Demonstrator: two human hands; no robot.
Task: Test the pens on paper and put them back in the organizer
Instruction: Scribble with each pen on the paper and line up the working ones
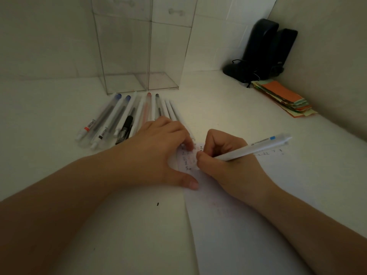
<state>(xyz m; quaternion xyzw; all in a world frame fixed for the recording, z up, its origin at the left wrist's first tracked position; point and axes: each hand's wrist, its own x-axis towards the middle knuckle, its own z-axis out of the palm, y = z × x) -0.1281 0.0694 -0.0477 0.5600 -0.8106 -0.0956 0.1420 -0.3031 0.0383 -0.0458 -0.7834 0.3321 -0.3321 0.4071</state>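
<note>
We grip a white pen [250, 150] in our right hand [228, 165], fingers curled round its barrel, its tip down on the sheet of paper [248, 225] where small scribbles already show. Its blue-marked end points away to the right. Our left hand [158, 153] lies flat with straight fingers, pressing the paper's upper left corner to the white desk [49, 135]. Just beyond that hand a row of pens [127, 118] lies side by side on the desk, before the clear acrylic organizer [139, 56], whose compartments hold nothing. In the far right corner a black stapler [260, 52] stands beside a stack of coloured paper slips [284, 98].
</note>
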